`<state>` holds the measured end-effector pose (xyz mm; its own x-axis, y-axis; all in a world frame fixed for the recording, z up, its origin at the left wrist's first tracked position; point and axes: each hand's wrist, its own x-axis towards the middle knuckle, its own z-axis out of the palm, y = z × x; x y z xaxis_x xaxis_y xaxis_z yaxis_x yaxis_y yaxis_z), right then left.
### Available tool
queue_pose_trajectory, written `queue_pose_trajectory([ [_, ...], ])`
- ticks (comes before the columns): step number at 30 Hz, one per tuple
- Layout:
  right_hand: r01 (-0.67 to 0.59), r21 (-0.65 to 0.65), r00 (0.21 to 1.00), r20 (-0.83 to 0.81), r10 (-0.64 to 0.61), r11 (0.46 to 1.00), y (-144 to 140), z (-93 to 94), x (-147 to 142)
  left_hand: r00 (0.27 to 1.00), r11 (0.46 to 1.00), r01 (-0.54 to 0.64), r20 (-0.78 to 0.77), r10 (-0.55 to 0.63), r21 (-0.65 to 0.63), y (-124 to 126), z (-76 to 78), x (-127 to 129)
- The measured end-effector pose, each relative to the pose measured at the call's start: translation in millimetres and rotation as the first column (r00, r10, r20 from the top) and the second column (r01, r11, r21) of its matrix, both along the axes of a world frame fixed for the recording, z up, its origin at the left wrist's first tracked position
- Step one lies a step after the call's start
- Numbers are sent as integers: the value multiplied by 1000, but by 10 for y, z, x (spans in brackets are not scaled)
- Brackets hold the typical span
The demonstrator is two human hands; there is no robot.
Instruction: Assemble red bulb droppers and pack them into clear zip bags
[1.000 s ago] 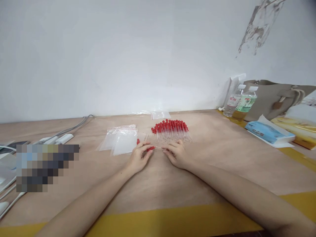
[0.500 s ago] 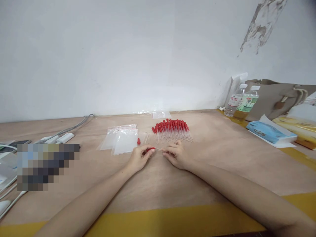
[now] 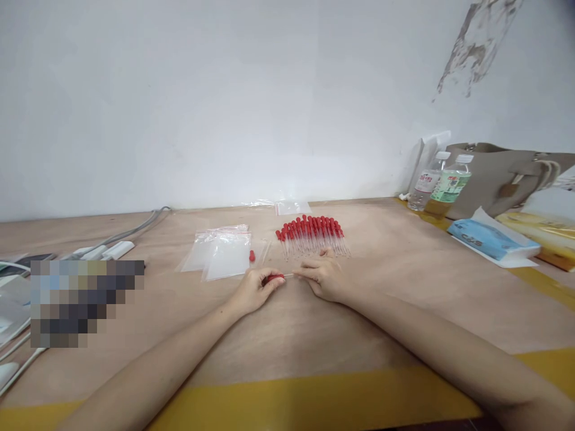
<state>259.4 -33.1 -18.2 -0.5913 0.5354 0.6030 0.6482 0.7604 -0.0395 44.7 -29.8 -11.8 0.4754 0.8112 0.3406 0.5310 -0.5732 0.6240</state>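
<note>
Between the thumb and fingers of my left hand point(image 3: 256, 291) is a red rubber bulb point(image 3: 275, 277). A thin clear dropper tube point(image 3: 289, 275) runs from the bulb's end to the fingertips of my right hand point(image 3: 327, 280), which pinch its other end. How deep the tube sits in the bulb I cannot tell. Just beyond my hands lies a row of red-bulbed droppers point(image 3: 309, 230), bulbs pointing to the wall. One loose red bulb point(image 3: 252, 256) rests beyond my left hand, with a few loose clear tubes point(image 3: 268, 249) to its right.
Clear zip bags point(image 3: 228, 254) lie left of the loose bulb; another bag point(image 3: 293, 208) is by the wall. On the right stand two bottles point(image 3: 450, 185), a blue tissue pack point(image 3: 492, 239) and a grey handbag point(image 3: 489, 179). Cables and white plugs point(image 3: 117, 250) occupy the left.
Both hands keep their pinch on the bulb and the tube. The bulb and tube have tipped to nearly level, and my right hand has shifted slightly away from me.
</note>
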Motion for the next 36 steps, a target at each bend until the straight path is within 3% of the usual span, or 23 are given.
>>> queue_pose_trajectory([
  [8,-2,-36,1000,-22,1,999,-43,40,-93,999,997,53,6,-54,62,-33,-4,9],
  [19,62,-200,996,74,-48,978,-83,101,-157,994,985,102,24,-106,137,-16,-22,-2],
  [25,116,-173,985,149,-91,978,-116,274,-167,994,960,107,6,-112,257,87,11,-24],
  [27,130,-189,981,165,-99,973,-118,328,-164,999,937,46,10,-53,348,136,28,-75],
  [30,186,-320,982,85,-167,929,-47,386,-167,985,870,-157,9,173,468,238,23,-193],
  [32,257,-423,958,-7,-287,869,68,414,-187,946,822,-275,-11,323,499,316,-7,-274],
  [36,512,-483,782,-78,-618,710,395,443,-284,902,814,-333,-90,422,476,423,-88,-368],
])
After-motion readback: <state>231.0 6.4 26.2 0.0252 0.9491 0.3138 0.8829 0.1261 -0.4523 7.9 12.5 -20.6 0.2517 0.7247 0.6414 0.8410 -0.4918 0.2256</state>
